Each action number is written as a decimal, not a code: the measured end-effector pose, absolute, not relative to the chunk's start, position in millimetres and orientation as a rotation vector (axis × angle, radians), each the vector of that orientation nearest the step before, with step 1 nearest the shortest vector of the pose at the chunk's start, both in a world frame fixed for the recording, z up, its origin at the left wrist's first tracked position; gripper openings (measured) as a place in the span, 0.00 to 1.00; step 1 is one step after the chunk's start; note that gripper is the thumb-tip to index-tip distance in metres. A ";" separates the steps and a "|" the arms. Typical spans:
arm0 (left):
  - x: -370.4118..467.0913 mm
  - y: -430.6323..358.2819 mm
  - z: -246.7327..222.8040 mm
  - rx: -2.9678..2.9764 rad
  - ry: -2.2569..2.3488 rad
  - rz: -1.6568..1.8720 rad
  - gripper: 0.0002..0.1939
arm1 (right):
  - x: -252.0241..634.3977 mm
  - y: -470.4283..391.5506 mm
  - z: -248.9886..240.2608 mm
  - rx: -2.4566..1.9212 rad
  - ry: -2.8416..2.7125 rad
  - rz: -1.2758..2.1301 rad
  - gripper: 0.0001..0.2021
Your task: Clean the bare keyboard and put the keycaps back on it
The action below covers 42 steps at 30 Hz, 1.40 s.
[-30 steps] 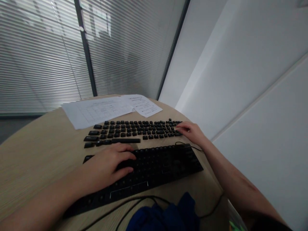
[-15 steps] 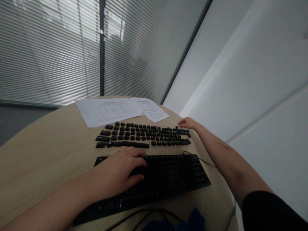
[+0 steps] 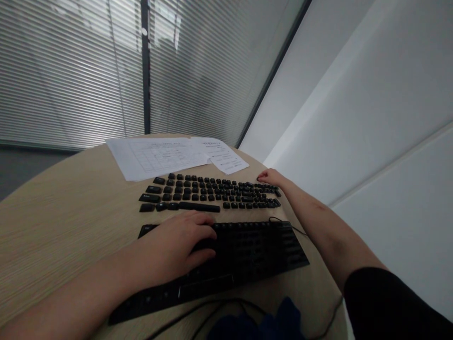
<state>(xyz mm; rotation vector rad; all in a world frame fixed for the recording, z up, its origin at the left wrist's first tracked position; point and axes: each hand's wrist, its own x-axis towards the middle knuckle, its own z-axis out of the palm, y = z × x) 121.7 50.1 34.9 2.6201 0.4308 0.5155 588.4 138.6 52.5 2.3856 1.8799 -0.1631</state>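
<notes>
My left hand (image 3: 189, 238) lies over the left part of a black keyboard base (image 3: 262, 250), fingers stretched out and apart. Much of that side of the base is hidden under it. Beyond the base, black keycaps lie on the table in rows, with a long space bar keycap (image 3: 198, 207) in the row nearest me. At the far right end of these rows is my right hand (image 3: 269, 176), its fingers pinched together. A small dark keycap (image 3: 258, 179) shows at its fingertips.
Printed paper sheets (image 3: 159, 156) lie on the round wooden table (image 3: 63, 212) behind the keycaps. A black cable (image 3: 198, 314) and a dark blue object (image 3: 262, 326) are at the near edge. Window blinds (image 3: 71, 80) and a white wall (image 3: 382, 118) stand beyond.
My right hand has shifted slightly left, and its fingertips have closed on a keycap that lay just apart from them. The left hand stays on the keyboard base. The view has tilted slightly.
</notes>
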 end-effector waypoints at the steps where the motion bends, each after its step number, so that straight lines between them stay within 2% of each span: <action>1: 121.7 50.3 35.8 2.619 0.426 0.516 0.10 | 586.4 138.2 52.6 2.407 1.892 -0.150 0.17; 6: 122.6 51.6 37.2 2.630 0.391 0.553 0.11 | 571.8 118.3 68.3 2.536 2.038 0.011 0.12; 9: 123.0 52.6 36.2 2.631 0.394 0.560 0.11 | 560.3 72.1 83.1 2.558 2.207 0.086 0.14; 12: 122.8 54.2 35.2 2.626 0.387 0.554 0.11 | 547.6 4.9 87.4 2.514 2.343 0.022 0.15; 17: 122.7 57.1 34.2 2.643 0.406 0.513 0.12 | 526.4 -71.3 66.8 2.385 2.572 -0.234 0.12; 28: 117.0 60.5 40.4 2.760 0.430 0.421 0.15 | 511.5 -62.5 49.0 2.169 2.657 -0.267 0.08; 42: 116.5 66.3 37.7 2.775 0.422 0.465 0.15 | 519.8 -62.2 38.7 2.105 2.675 -0.333 0.09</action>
